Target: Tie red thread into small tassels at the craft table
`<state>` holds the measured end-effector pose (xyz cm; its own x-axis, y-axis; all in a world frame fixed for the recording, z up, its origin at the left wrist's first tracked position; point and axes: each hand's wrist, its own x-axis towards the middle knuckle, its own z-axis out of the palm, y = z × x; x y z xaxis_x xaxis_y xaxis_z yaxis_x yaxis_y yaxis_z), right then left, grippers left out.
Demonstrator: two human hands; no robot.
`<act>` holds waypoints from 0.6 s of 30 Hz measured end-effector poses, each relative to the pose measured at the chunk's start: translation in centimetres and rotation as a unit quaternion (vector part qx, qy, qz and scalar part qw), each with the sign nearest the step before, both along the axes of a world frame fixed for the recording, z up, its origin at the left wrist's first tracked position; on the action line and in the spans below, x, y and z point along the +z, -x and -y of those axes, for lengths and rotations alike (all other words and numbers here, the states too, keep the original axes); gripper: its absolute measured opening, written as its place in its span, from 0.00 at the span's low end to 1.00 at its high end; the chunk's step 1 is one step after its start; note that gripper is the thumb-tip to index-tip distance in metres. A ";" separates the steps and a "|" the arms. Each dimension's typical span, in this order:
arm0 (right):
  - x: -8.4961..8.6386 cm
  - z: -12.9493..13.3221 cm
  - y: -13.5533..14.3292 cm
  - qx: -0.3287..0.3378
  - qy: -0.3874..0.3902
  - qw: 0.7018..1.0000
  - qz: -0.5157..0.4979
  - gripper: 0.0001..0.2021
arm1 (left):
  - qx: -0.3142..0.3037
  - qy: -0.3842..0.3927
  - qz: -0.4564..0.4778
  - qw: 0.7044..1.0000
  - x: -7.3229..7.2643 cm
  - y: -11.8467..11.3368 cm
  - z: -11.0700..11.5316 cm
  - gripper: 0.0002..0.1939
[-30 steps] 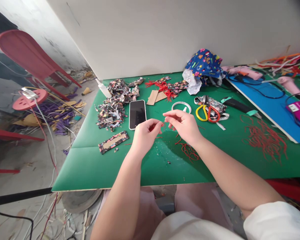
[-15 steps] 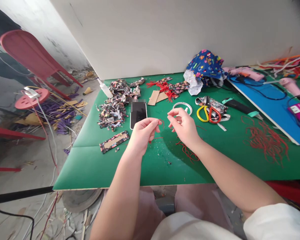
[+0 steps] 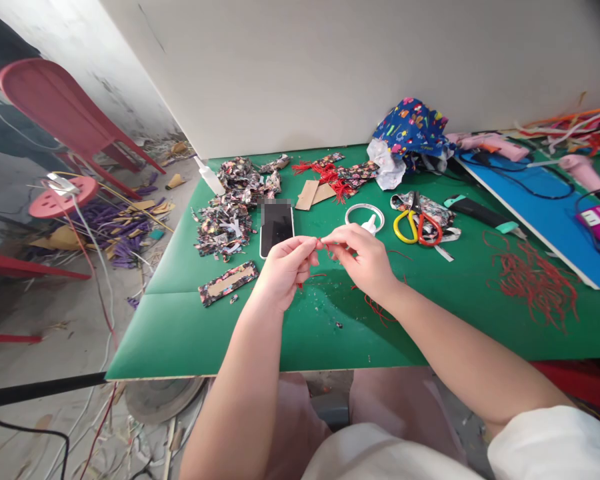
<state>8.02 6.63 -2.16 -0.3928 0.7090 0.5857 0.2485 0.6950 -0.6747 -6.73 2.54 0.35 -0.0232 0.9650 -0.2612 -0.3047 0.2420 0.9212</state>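
Stained white wall [image 3: 80,40], pale panel [image 3: 330,67] behind green table [image 3: 170,340], red plastic chair [image 3: 55,107] — littered grey floor [image 3: 30,303]

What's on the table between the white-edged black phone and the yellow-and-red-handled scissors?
Head view: a thin white ring and, partly behind the right hand, a white pointed tip, on green tabletop.

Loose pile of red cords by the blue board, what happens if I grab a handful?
The pile of red cords would probably feel floppy, since the strands bend and curl loosely. Several would likely come up tangled together, as they cross over one another. It should be fairly light, the strands looking so thin.
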 end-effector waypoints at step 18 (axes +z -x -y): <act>-0.1 0.2 0.2 0.000 -0.019 0.999 -0.037 0.03 | -0.002 0.000 0.005 1.000 0.0 0.0 0.1 0.12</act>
<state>7.86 6.47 -2.24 -0.3473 0.6855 0.6399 0.1984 0.7206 -0.6643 -6.69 2.48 0.30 -0.0164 0.9652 -0.2609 -0.3135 0.2428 0.9180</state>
